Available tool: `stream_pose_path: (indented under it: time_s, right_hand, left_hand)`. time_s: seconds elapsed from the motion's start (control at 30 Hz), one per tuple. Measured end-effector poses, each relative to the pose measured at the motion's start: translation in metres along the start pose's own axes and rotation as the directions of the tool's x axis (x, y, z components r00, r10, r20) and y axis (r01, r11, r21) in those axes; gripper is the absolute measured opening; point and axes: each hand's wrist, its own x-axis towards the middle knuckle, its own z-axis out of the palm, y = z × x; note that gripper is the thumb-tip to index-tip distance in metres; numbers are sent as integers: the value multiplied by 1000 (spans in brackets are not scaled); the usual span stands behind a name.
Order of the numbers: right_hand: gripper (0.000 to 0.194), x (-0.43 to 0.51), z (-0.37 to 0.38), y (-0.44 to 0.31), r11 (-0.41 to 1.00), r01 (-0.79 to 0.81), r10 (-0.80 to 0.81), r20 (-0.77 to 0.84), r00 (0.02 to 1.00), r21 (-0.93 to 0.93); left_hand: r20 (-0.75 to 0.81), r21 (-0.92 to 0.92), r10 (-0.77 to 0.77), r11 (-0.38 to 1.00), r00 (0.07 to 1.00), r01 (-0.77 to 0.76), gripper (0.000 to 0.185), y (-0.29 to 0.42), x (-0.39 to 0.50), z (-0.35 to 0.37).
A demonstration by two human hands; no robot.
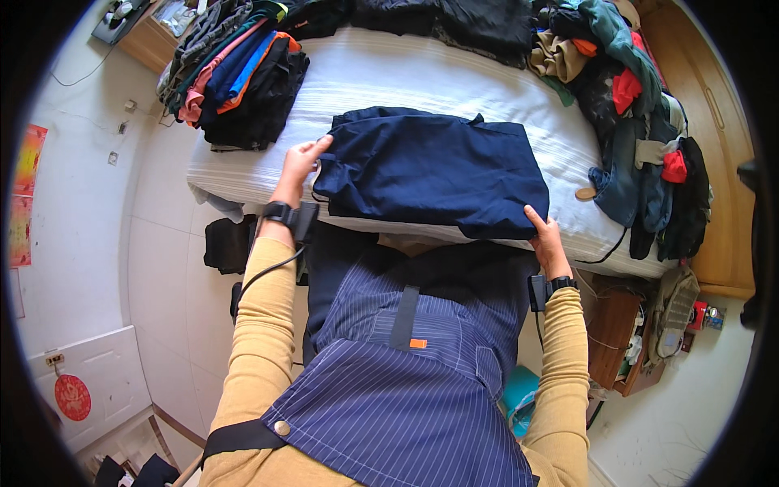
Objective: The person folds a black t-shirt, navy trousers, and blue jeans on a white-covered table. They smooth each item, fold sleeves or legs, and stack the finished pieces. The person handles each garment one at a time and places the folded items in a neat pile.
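A folded navy blue garment [432,173] lies before me at the near edge of the bed [462,73], which has a white striped cover. My left hand [301,161] pinches its upper left edge between thumb and fingers. At the lower right corner, my right hand [544,234] grips the cloth, thumb on top and fingers underneath. A bit of white and a thin dark cord show at the garment's left edge, below my left hand.
A stack of folded clothes [243,91] stands at the bed's left. Dark garments [450,24] lie along the far side. Loose clothes [639,134] heap up at the right, beside a wooden headboard [709,122]. An open wooden drawer [614,329] is at the lower right.
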Motion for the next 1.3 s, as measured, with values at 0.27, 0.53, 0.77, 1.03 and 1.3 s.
stream_pose_path:
  time_s: [0.27,0.53,0.77,1.03,1.3]
  right_hand:
    - [43,19,3,34,852,222,-348,-197,917,-474]
    - [49,15,1,23,893,258,-339,-174,925,-369]
    - [86,-5,34,-12,388,491,-749,43,661,-780]
    - [68,16,119,-43,25,768,-645,576,502,-640]
    - [65,82,155,-24,-305,555,-389,633,669,-774]
  left_hand:
    - [-278,239,257,952,926,-193,38,-5,38,15]
    - [-216,793,790,484,574,-369,47,60,-27,65]
    - [460,782,517,149,722,-605,74,51,-72,170]
    - [454,729,662,108,596,-676,73,37,-83,216]
    - [467,772,563,116,682,-625,77,23,-41,194]
